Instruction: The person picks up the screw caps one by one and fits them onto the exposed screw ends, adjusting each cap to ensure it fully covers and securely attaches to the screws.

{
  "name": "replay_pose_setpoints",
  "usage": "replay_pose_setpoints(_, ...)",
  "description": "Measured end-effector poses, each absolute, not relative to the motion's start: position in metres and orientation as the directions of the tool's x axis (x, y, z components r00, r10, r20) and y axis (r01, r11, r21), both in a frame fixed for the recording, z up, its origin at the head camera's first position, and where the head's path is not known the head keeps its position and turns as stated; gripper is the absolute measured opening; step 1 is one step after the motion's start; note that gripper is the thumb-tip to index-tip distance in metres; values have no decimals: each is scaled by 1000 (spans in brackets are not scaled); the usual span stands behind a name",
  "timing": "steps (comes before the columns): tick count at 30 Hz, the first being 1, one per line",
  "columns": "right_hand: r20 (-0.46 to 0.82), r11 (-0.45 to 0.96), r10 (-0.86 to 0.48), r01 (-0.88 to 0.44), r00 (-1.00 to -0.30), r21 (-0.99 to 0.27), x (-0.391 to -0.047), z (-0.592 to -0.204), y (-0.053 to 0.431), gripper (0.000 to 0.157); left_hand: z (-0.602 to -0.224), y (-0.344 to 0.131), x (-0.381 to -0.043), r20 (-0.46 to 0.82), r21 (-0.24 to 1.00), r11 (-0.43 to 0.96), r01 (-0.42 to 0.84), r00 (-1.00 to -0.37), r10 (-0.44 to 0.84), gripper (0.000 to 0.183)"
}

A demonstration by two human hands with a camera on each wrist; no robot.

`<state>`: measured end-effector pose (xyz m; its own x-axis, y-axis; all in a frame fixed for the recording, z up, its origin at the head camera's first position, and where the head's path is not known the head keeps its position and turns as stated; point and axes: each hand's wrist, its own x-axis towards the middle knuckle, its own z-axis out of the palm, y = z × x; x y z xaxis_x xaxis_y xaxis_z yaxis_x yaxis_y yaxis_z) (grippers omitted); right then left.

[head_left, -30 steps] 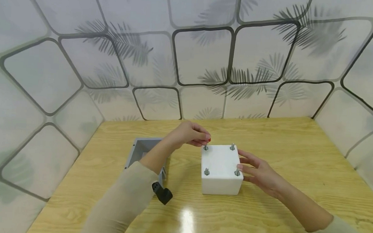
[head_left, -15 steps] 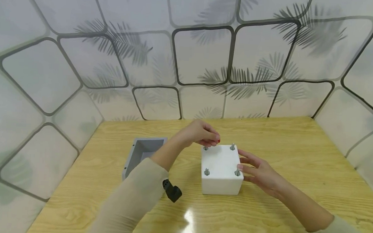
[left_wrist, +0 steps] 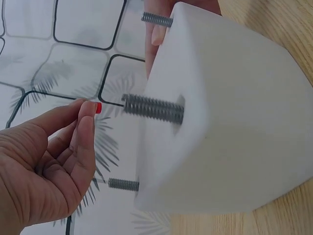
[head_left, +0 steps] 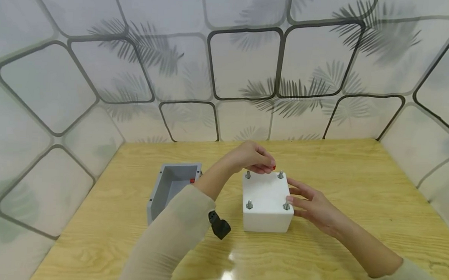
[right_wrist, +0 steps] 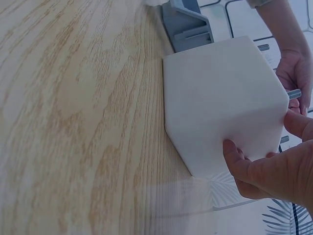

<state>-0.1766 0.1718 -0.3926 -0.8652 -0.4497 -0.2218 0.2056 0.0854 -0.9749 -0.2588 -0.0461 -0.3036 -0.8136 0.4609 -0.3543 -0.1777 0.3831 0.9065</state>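
Note:
A white block (head_left: 267,194) sits on the table with a threaded metal stud (left_wrist: 154,108) standing up near each top corner. My left hand (head_left: 255,158) is over the block's far edge, pinching a small red piece (left_wrist: 99,107) between thumb and fingertips. In the head view that piece shows just left of the far right stud (head_left: 281,174); the left wrist view has it apart from the studs. My right hand (head_left: 312,204) rests its spread fingers against the block's right side, thumb at the top edge by the near right stud (head_left: 286,205).
Left of the block stands a grey open bin (head_left: 155,191), partly behind my left forearm, with a red piece (head_left: 192,180) showing at its right wall. The wooden table (head_left: 336,170) meets patterned walls (head_left: 244,120) at the back and sides.
My left hand has moved right along the block's far edge with the red piece, from the far left stud toward the far right one. The right hand and block stay put.

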Motion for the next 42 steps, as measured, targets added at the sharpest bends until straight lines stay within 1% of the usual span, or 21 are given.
replay_pose_setpoints(7, -221, 86, -457, 205, -861, -975, -176, -390, 173, 71, -303, -33, -259, -354, 905, 392, -162, -797, 489, 12)
replay_pose_setpoints(13, -228, 83, -457, 214, -860, -973, -176, -390, 172, 72, -309, -25, -262, -367, 898, 403, -175, -804, 468, 8)
replay_pose_setpoints(19, -218, 81, -463, 204, -859, -976, -177, -391, 172, 72, -312, -23, -264, -361, 893, 421, -159, -812, 459, 9)
replay_pose_setpoints(30, -226, 90, -458, 208, -859, -974, -176, -390, 173, 72, -317, -20, -265, -385, 880, 441, -174, -807, 448, 9)
replay_pose_setpoints(42, -223, 83, -460, 209, -859, -974, -176, -392, 174, 71, -322, -19, -264, -388, 875, 458, -161, -797, 462, 8)
